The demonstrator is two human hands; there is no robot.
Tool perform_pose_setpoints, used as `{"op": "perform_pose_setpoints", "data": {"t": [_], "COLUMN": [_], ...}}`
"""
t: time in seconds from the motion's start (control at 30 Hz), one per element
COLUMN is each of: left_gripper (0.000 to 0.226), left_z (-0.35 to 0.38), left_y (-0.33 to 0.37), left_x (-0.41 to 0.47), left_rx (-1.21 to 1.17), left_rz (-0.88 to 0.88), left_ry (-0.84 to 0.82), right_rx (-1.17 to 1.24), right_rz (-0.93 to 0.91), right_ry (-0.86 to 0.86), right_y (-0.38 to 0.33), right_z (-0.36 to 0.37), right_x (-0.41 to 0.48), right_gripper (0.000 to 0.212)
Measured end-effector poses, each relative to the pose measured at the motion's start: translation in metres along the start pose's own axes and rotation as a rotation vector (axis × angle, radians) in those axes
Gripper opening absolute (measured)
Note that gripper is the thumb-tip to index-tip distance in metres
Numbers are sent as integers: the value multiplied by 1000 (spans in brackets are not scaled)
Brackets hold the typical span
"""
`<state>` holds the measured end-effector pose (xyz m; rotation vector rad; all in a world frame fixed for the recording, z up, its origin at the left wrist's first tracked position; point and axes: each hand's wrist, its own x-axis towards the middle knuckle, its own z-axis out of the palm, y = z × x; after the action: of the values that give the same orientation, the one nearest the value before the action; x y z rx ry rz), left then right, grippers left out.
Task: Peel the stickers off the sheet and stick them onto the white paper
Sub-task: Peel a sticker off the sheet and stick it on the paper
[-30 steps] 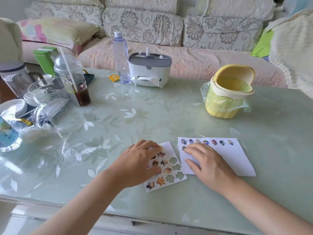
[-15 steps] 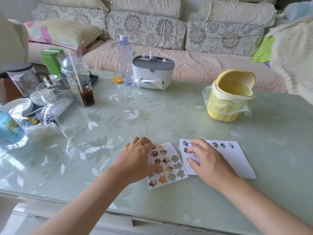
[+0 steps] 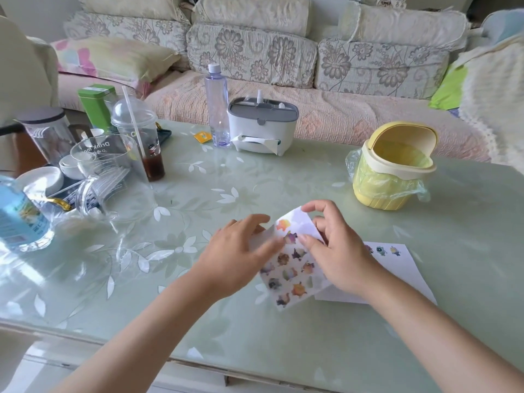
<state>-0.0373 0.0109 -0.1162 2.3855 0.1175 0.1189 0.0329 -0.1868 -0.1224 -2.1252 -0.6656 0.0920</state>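
1. Hands meet over a pale green glass table (image 3: 226, 321). They hold the sticker sheet (image 3: 289, 272) clear of the surface near the front middle, tilted and bowed.
2. The left hand (image 3: 241, 256) grips the sheet's left edge, thumb on the printed face and fingers behind. The right hand (image 3: 340, 251) pinches the far right corner, with the index finger curled over the top and the thumb beside a purple sticker (image 3: 290, 237).
3. The white paper (image 3: 402, 268) lies flat just right of the sheet, partly under the right wrist. A few placed stickers (image 3: 381, 251) sit along its far edge.
4. The sheet looks feather-light and limp, and it bends readily. Its glossy backing is probably slick, so it is best pinned at the edges as it is here.
5. Flexing the backing away should raise a sticker's rim, and that rim is the likely place to take hold with a fingertip or nail.
6. The stickers look thin, so a quick pull could tear one or fold it onto itself.
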Motion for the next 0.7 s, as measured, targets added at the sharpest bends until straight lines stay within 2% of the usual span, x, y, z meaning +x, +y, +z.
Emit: {"op": "perform_pose_setpoints", "data": {"t": [0.1,0.17,0.27,0.33,0.4,0.53,0.7], "left_gripper": [22,14,9,9,9,14,14], "left_z": [-8,-9,-5,-2,1,5,8], "left_y": [4,4,8,13,17,20,24], "left_x": [7,9,9,10,11,13,14], "left_rx": [-236,-372,-552,-640,-709,-820,-789], "left_rz": [-50,-77,-147,-184,-195,-171,-105], "left_ry": [-12,-52,-51,-40,-65,-69,6], "right_rx": [-131,-161,-371,-489,-454,-387,-350], "right_rz": [-68,-80,-232,-358,-427,-457,-426], "right_ry": [-42,-6,199,303,336,346,364], "right_y": [-4,-4,-4,-5,-10,-14,-15], "right_z": [-15,-18,-18,-17,-15,-8,-9], "right_x": [2,4,7,10,11,13,15], "right_gripper": [38,38,39,28,17,26,28]}}
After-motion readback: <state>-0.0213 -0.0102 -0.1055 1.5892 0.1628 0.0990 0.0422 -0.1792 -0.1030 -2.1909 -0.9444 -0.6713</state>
